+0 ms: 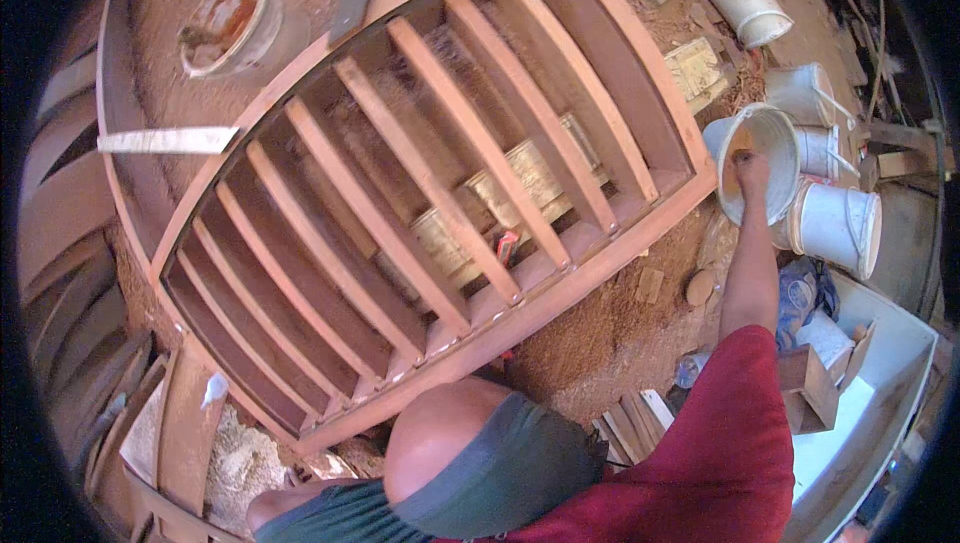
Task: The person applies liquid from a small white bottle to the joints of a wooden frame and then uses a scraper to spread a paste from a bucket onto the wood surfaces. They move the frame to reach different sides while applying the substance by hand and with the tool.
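Observation:
At the right, my right hand reaches into a tilted white bucket with a brownish inside. Its fingers look closed, with a small dark thing at their tips that is too small to name. My left hand is out of the picture. In front of my bent knee lies a large reddish-brown wooden frame with several parallel slats across it. Beneath the slats are pale yellowish blocks or tins and a small red-and-black object.
More white buckets crowd around the tilted one. A pale open tub holds a wooden box. Another bucket stands at the far left. Wood strips lie near my leg, and curved wooden pieces line the left edge.

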A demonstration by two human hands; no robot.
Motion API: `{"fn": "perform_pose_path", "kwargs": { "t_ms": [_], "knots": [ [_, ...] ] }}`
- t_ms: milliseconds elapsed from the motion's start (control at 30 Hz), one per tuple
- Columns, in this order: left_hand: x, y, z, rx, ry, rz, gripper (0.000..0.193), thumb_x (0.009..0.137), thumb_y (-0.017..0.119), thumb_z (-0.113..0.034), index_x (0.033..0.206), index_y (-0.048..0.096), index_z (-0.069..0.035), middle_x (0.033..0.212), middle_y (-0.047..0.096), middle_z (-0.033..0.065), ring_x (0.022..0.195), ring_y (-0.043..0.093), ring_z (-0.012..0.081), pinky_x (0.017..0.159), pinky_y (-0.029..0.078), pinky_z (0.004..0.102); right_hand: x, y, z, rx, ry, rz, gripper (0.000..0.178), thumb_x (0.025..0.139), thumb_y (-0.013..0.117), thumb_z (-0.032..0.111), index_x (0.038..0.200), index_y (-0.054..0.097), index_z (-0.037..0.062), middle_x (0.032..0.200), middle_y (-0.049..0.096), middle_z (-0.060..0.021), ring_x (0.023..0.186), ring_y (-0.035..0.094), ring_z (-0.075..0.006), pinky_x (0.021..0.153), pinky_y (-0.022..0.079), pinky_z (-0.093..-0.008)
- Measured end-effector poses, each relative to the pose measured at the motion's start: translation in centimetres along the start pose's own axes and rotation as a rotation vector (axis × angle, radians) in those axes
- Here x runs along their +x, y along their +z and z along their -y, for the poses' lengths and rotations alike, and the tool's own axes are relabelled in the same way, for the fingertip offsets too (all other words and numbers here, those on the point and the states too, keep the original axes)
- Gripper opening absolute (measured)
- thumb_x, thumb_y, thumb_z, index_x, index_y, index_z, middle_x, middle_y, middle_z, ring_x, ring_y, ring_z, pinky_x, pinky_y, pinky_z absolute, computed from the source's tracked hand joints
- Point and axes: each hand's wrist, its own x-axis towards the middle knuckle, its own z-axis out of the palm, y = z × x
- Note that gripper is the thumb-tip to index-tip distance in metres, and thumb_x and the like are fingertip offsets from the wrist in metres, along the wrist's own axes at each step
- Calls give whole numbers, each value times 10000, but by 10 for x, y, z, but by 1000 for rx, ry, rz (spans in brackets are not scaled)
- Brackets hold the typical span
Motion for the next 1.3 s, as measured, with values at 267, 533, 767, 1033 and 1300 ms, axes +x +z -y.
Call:
{"fn": "perform_pose_path", "kwargs": {
  "t_ms": [267,533,767,1033,1300],
  "knots": [
    [-42,-53,47,-103,-11,-61,423,870,657,-157,1274,594,-50,1195,595,120,1127,569,222,968,464,350,10,-173,157,702,-36,123,524,892,699,391,1215,655,-19,1190,677,-126,1071,629,-222,948,473,-333],
    [-87,-30,74,-537,87,14,454,856,634,-137,1298,579,-47,1228,581,120,1148,564,227,990,457,358,-85,-326,453,571,-750,256,346,988,570,271,1250,637,55,1247,605,-50,1096,553,-155,981,422,-299],
    [-98,-18,106,-943,-74,-63,522,819,571,7,1337,504,0,1237,550,113,1079,568,196,933,494,335,-299,-399,656,745,-1082,695,227,898,690,167,1064,706,14,920,701,-25,852,618,-102,790,481,-250],
    [-59,-26,167,-691,-291,-199,281,915,564,3,1192,614,-4,1058,597,106,952,594,164,735,565,304,-416,-380,706,811,-1161,1107,141,857,741,91,964,734,-1,861,719,-41,809,639,-84,750,506,-240],
    [3,-21,199,68,106,-162,225,866,659,-175,1042,698,-39,1035,632,155,982,576,344,893,455,428,-436,-361,705,754,-1096,1190,163,854,756,107,957,732,-17,880,726,-57,831,647,-90,786,516,-244]
  ]
}}
